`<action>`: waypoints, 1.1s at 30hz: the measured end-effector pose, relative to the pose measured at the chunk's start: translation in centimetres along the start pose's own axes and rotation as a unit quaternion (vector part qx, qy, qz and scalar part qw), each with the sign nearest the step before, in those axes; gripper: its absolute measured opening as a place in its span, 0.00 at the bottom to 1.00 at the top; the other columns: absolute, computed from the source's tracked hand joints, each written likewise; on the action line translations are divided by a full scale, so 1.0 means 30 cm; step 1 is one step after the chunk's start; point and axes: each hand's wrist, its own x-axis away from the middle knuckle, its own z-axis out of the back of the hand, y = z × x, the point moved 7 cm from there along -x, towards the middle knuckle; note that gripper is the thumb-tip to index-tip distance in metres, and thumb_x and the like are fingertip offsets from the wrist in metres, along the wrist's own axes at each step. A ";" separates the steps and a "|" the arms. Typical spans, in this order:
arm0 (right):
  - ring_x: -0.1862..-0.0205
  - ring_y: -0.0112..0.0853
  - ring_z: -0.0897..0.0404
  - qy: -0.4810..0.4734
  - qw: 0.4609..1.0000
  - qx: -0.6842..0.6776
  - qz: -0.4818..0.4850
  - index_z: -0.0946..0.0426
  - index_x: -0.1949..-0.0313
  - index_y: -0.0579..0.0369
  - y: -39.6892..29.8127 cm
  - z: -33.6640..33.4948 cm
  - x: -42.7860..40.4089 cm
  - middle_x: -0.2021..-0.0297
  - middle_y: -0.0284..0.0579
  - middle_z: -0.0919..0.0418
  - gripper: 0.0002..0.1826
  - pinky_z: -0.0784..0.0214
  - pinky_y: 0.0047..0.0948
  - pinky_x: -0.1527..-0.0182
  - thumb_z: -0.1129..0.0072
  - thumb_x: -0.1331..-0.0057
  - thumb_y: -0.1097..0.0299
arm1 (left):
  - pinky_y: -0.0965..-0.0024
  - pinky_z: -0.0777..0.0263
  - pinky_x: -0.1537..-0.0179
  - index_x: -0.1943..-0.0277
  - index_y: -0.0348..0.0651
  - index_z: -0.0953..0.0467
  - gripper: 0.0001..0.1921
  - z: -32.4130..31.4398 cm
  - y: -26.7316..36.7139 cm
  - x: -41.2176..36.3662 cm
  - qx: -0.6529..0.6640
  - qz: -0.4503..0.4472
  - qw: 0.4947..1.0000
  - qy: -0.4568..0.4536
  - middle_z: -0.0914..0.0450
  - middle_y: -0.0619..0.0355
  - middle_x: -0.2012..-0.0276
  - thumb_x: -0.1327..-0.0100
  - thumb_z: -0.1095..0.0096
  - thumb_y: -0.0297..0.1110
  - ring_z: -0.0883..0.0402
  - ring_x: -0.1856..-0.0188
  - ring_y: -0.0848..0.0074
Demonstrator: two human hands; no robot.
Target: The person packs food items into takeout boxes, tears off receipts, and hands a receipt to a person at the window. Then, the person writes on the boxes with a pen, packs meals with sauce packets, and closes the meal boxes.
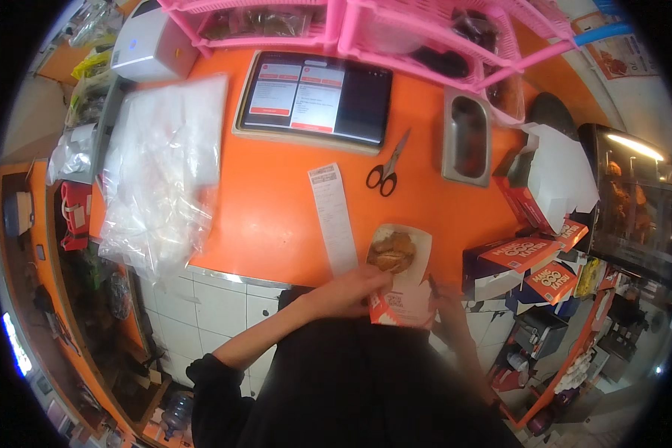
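An opened paperboard food box sits at the front edge of the orange counter, its printed red and white flap towards me. Inside it lies a browned, breaded fried piece, apparently cut, with something white beside it. My left hand grips the box's left side near the flap, some of its fingers hidden. On the opposite side, my right hand holds the box's right edge, partly hidden by blur and shadow. A long printed paper slip lies just left of the box.
Black-handled scissors lie behind the box, near a tablet on a stand. Clear plastic bags cover the left side. To the right are a metal pan, folded boxes and a lit display case. Pink racks stand behind.
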 end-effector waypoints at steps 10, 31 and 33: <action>0.54 0.29 0.31 0.207 0.906 -0.347 -0.126 0.44 0.51 0.61 0.159 -0.046 -0.088 0.58 0.43 0.34 0.24 0.37 0.29 0.50 0.43 0.44 0.79 | 0.77 0.31 0.58 0.58 0.38 0.35 0.23 0.054 -0.193 -0.068 0.295 0.099 0.923 0.228 0.27 0.59 0.62 0.53 0.28 0.31 0.27 0.59 0.80; 0.47 0.32 0.36 0.165 0.904 -0.387 -0.080 0.45 0.50 0.57 0.205 -0.080 -0.173 0.50 0.47 0.38 0.23 0.45 0.33 0.43 0.45 0.42 0.77 | 0.75 0.37 0.48 0.57 0.39 0.36 0.16 0.022 -0.199 -0.159 0.478 0.084 0.851 0.202 0.29 0.57 0.55 0.44 0.37 0.26 0.32 0.50 0.81; 0.47 0.32 0.37 0.162 0.900 -0.394 -0.092 0.45 0.51 0.57 0.203 -0.079 -0.167 0.50 0.46 0.38 0.23 0.45 0.34 0.43 0.44 0.43 0.76 | 0.73 0.36 0.48 0.58 0.39 0.37 0.15 0.025 -0.199 -0.161 0.461 0.083 0.861 0.198 0.30 0.56 0.53 0.44 0.38 0.25 0.32 0.48 0.79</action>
